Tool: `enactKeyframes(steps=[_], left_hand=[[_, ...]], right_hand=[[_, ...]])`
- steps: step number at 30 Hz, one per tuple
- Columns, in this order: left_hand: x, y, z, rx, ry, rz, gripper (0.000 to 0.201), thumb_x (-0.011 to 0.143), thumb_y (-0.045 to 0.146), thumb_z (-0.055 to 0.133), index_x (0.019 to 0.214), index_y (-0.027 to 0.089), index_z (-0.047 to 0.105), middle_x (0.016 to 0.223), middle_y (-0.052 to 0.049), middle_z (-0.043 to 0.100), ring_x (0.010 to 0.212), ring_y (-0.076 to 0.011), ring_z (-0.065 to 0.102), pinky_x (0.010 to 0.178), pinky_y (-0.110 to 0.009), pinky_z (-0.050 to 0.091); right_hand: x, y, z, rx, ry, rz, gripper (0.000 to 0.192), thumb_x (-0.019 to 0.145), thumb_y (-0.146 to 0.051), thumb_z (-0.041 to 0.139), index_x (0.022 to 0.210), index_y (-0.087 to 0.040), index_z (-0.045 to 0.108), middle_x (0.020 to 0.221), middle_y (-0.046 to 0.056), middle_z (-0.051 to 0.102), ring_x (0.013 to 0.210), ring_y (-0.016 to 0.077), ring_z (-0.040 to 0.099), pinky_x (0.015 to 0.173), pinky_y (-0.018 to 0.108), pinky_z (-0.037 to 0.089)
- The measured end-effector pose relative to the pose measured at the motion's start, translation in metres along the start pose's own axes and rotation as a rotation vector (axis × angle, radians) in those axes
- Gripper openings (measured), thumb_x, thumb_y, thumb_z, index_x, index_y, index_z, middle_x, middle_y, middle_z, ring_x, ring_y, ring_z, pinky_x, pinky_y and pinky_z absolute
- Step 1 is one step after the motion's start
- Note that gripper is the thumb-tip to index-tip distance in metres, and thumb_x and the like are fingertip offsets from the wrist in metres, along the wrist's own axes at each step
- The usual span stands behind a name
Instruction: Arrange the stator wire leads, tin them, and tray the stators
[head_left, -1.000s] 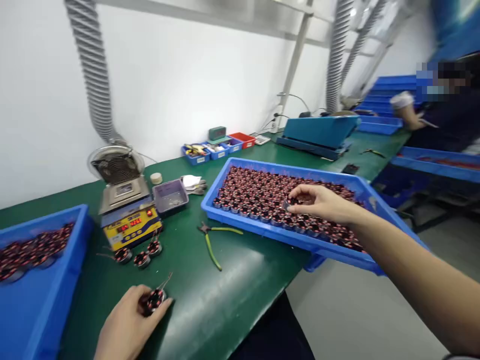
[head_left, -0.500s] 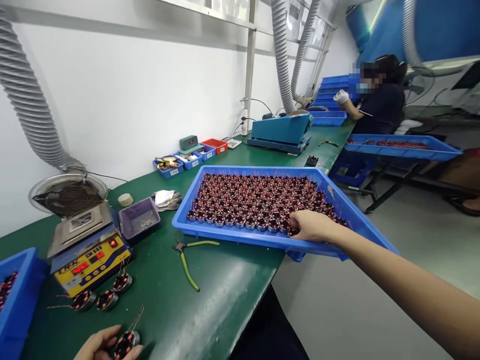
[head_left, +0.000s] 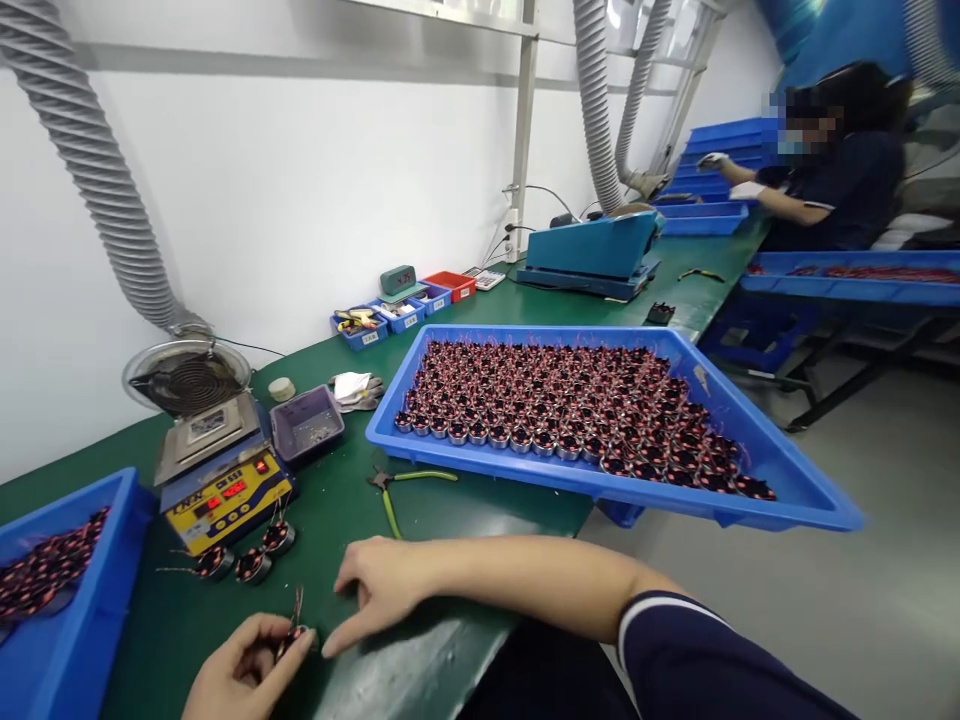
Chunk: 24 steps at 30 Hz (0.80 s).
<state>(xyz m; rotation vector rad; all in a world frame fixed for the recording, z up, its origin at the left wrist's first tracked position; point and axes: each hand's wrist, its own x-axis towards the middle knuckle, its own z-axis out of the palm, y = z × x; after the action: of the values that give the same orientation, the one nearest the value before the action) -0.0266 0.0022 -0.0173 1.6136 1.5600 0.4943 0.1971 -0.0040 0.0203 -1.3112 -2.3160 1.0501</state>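
Note:
My left hand point(head_left: 241, 668) is at the bottom left of the green bench and grips a small wound motor stator point(head_left: 293, 634) whose wire leads stick up. My right hand point(head_left: 381, 590) lies palm down just to the right of it, with the fingers apart and the index finger stretched toward the stator; I see nothing in it. Three more stators point(head_left: 244, 560) lie in front of a yellow-faced solder pot point(head_left: 223, 478). A big blue tray point(head_left: 787, 480) full of stators point(head_left: 570, 400) overhangs the bench edge to the right.
Green-handled cutters point(head_left: 397, 492) lie between my hands and the big tray. A second blue tray point(head_left: 82, 620) with stators is at the left. A purple dish point(head_left: 307, 425), a fan point(head_left: 187, 375), small bins point(head_left: 397, 312) and a blue machine point(head_left: 592, 255) stand farther back. A co-worker point(head_left: 847, 170) sits at far right.
My right hand has left the big tray and swung back across the bench to just beside my left hand. The left hand still holds its stator. The view has turned slightly left.

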Motion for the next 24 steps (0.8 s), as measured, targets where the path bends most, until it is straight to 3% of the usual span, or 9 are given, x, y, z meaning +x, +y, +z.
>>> enactKeyframes(steps=[3, 6, 8, 10, 13, 16, 21, 24], left_hand=[[0.002, 0.004, -0.007, -0.154, -0.116, -0.010, 0.054, 0.055, 0.068, 0.069, 0.072, 0.016, 0.065, 0.065, -0.002, 0.062, 0.063, -0.0180, 0.056, 0.057, -0.025, 0.043], [-0.003, 0.014, -0.006, -0.238, -0.047, 0.011, 0.047, 0.062, 0.061, 0.066, 0.069, 0.015, 0.063, 0.060, -0.001, 0.059, 0.053, -0.0123, 0.049, 0.049, -0.022, 0.036], [-0.008, 0.023, -0.003, -0.275, -0.022, -0.027, 0.041, 0.061, 0.055, 0.067, 0.064, 0.014, 0.061, 0.052, 0.002, 0.053, 0.044, -0.0081, 0.038, 0.043, -0.020, 0.027], [-0.011, 0.031, 0.000, -0.339, 0.037, -0.040, 0.031, 0.061, 0.044, 0.066, 0.060, 0.014, 0.059, 0.049, 0.003, 0.050, 0.044, -0.0066, 0.036, 0.044, -0.019, 0.027], [-0.010, 0.035, 0.002, -0.412, 0.096, -0.072, 0.016, 0.057, 0.029, 0.062, 0.055, 0.014, 0.056, 0.046, 0.005, 0.047, 0.045, -0.0052, 0.036, 0.045, -0.017, 0.027], [-0.005, 0.031, 0.000, -0.539, 0.093, -0.137, 0.015, 0.054, 0.028, 0.060, 0.055, 0.014, 0.055, 0.043, 0.006, 0.044, 0.041, -0.0033, 0.032, 0.042, -0.017, 0.021], [-0.004, 0.027, 0.000, -0.750, 0.063, -0.220, 0.018, 0.054, 0.028, 0.063, 0.056, 0.015, 0.051, 0.041, 0.008, 0.041, 0.037, -0.0010, 0.027, 0.040, -0.016, 0.016], [-0.004, 0.026, 0.000, -0.780, 0.056, -0.217, 0.019, 0.056, 0.026, 0.065, 0.060, 0.015, 0.051, 0.041, 0.008, 0.042, 0.036, -0.0007, 0.029, 0.039, -0.015, 0.019]], right_hand=[[0.036, -0.005, 0.017, 0.116, -0.125, 0.050, 0.039, 0.062, -0.050, 0.079, 0.081, -0.016, 0.071, 0.062, -0.003, 0.064, 0.074, 0.0156, 0.062, 0.064, 0.020, 0.045], [0.042, -0.005, 0.025, 0.380, -0.052, 0.085, 0.035, 0.059, -0.045, 0.081, 0.076, -0.016, 0.072, 0.058, -0.005, 0.063, 0.064, 0.0120, 0.061, 0.058, 0.018, 0.043], [0.038, -0.005, 0.030, 0.576, 0.030, 0.092, 0.032, 0.062, -0.039, 0.080, 0.078, -0.013, 0.072, 0.059, -0.002, 0.065, 0.062, 0.0122, 0.062, 0.058, 0.018, 0.044], [0.035, -0.006, 0.034, 0.674, 0.032, 0.082, 0.031, 0.069, -0.038, 0.075, 0.082, -0.011, 0.072, 0.066, 0.002, 0.069, 0.063, 0.0142, 0.064, 0.057, 0.020, 0.046], [0.037, -0.005, 0.038, 0.767, -0.005, 0.048, 0.034, 0.071, -0.042, 0.070, 0.085, -0.010, 0.068, 0.075, 0.006, 0.070, 0.067, 0.0166, 0.066, 0.058, 0.023, 0.049], [0.046, -0.002, 0.042, 0.829, -0.024, 0.026, 0.031, 0.071, -0.039, 0.068, 0.087, -0.012, 0.062, 0.072, 0.005, 0.068, 0.063, 0.0147, 0.065, 0.056, 0.024, 0.050], [0.051, -0.003, 0.050, 0.858, 0.139, 0.095, 0.038, 0.065, -0.036, 0.073, 0.092, -0.015, 0.057, 0.066, 0.002, 0.064, 0.053, 0.0117, 0.059, 0.050, 0.024, 0.049], [0.049, -0.002, 0.053, 0.811, 0.191, 0.043, 0.039, 0.069, -0.038, 0.069, 0.098, -0.015, 0.056, 0.064, 0.000, 0.060, 0.053, 0.0117, 0.057, 0.050, 0.025, 0.049]])
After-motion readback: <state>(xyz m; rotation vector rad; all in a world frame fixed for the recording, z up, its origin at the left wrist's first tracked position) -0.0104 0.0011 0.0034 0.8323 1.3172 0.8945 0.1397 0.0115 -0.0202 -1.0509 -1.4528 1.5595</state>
